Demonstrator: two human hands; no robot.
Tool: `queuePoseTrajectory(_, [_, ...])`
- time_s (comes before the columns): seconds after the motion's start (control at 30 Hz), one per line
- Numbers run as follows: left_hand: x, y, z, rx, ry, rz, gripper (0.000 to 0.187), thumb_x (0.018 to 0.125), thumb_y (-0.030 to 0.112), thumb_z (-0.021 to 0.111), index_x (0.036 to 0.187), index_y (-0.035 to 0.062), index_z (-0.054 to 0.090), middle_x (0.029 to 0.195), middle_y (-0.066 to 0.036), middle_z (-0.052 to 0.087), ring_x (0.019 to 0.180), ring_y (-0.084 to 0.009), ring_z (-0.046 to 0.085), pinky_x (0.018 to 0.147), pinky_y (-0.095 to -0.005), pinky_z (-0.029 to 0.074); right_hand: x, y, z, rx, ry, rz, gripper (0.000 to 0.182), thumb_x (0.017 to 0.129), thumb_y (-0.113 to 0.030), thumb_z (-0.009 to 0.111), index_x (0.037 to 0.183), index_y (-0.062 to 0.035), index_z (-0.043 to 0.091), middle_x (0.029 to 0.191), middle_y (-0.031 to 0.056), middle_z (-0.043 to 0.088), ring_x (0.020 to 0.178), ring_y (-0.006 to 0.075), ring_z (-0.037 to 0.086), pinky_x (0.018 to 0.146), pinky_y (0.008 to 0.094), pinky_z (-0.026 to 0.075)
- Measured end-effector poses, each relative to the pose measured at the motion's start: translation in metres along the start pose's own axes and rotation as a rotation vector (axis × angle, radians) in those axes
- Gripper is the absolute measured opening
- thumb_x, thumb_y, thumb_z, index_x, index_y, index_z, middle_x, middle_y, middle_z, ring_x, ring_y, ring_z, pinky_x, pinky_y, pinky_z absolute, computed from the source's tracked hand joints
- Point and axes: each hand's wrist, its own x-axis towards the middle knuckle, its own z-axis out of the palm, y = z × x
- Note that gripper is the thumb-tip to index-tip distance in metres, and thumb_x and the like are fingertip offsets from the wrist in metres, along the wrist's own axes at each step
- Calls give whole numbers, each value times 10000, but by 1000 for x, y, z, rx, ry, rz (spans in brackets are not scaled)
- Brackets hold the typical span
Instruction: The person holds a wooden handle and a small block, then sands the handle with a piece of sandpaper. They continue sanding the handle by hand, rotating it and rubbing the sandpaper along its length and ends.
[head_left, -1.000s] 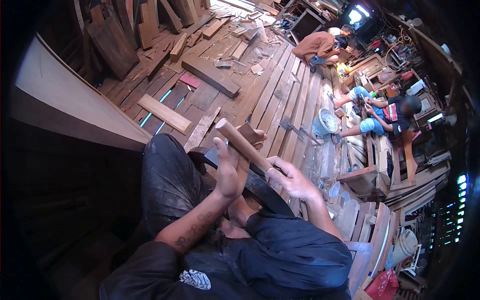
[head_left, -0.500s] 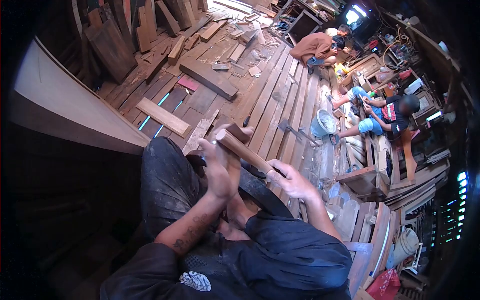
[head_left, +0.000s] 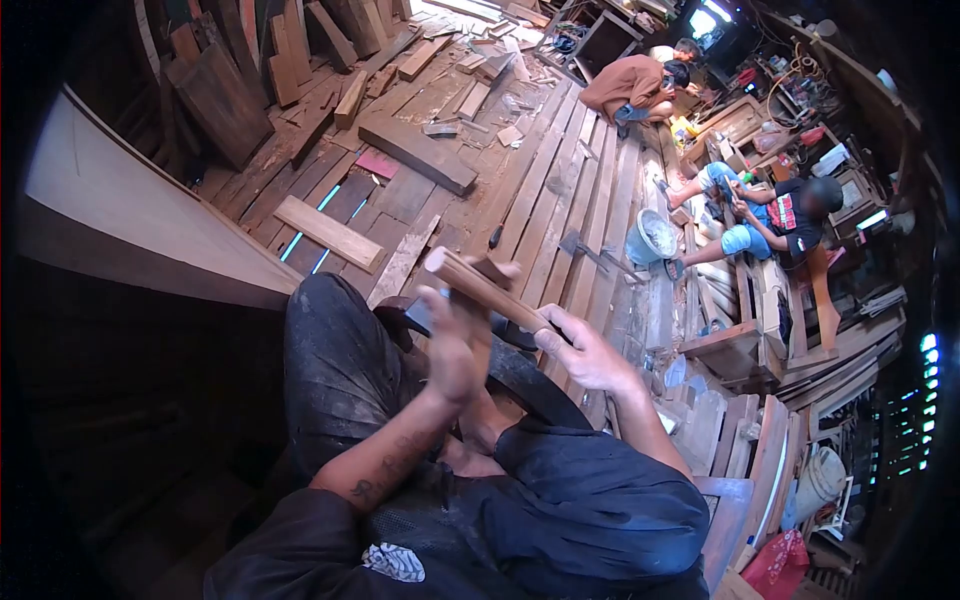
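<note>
Wooden rod: a pale brown, round wooden rod (head_left: 488, 292), held diagonally above the lap, its flat far end uncovered, apparently to leave most of its length accessible.
Right hand: the right hand (head_left: 588, 355) is closed around the rod's near end with the thumb along it, a grip suited to steadying it from one side.
Left hand: the left hand (head_left: 455, 350) is beside and partly behind the far half; blur prevents confirming its grip, though it seems to support a short, dark brown wooden block (head_left: 488, 265) there.
Floor: slatted brown wooden floor (head_left: 560, 205), bearing a dark, metal-headed tool (head_left: 582, 247) and a long, pale wooden board (head_left: 330, 233), both away from the hands.
Bucket: a pale, round bucket (head_left: 650, 238) stands near the feet of a seated person in a dark shirt (head_left: 798, 212), presumably for convenient reach.
Timber: dark brown wooden planks (head_left: 220, 110) lean upright at upper left, likely to save floor space.
Markings: red print on the seated person's shirt, illegible; no brand or label can be read.
</note>
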Motion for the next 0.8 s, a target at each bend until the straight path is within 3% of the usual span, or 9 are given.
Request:
queuePoseTrajectory(0.1, [-14, -9, 12, -29, -31, -120, 812, 1110, 697, 216, 1530, 27, 402, 1429, -181, 609, 1409, -275, 521, 1246, -443, 330, -2, -10, 2, 72, -16, -3, 317, 1140, -312, 542, 1210, -9, 601, 1007, 45, 597, 995, 144, 538, 902, 332, 467])
queuePoseTrajectory(0.23, [13, 26, 7, -35, 40, 96, 799, 1107, 700, 204, 1518, 45, 407, 1404, -173, 613, 1413, -275, 520, 1247, -450, 328, -1, 13, -2, -13, 28, -33, 348, 1139, -343, 548, 1229, -10, 595, 1006, 50, 597, 985, 144, 541, 891, 328, 471])
queuePoseTrajectory(0.33, [9, 11, -1, 25, -17, 102, 799, 1108, 698, 198, 1515, 43, 407, 1416, -177, 601, 1423, -275, 511, 1248, -450, 322, 1, 7, 2, 7, 9, -31, 358, 1136, -354, 552, 1228, -10, 591, 1006, 53, 596, 983, 145, 541, 891, 334, 474])
queuePoseTrajectory(0.47, [-18, -17, 8, 25, -41, -126, 801, 1113, 690, 161, 1517, 39, 397, 1441, -182, 573, 1427, -286, 503, 1259, -443, 298, 1, -5, 0, -9, 21, -44, 298, 1127, -296, 561, 1219, -15, 589, 995, 67, 589, 981, 158, 544, 899, 346, 474])
queuePoseTrajectory(0.63, [10, 17, 0, 66, -37, 127, 755, 1146, 617, 188, 1575, 12, 331, 1509, -184, 534, 1447, -282, 483, 1274, -439, 273, -1, 6, -3, -42, 50, 12, 275, 1126, -261, 555, 1247, -15, 582, 1038, 94, 626, 1020, 180, 574, 939, 358, 478])
queuePoseTrajectory(0.8, [-13, -15, 11, 81, -46, -75, 728, 1153, 590, 177, 1602, 37, 327, 1522, -182, 526, 1470, -287, 471, 1278, -443, 269, 1, -9, 2, -51, 73, -87, 266, 1117, -241, 560, 1251, -11, 570, 1045, 125, 625, 1017, 202, 581, 939, 373, 478])
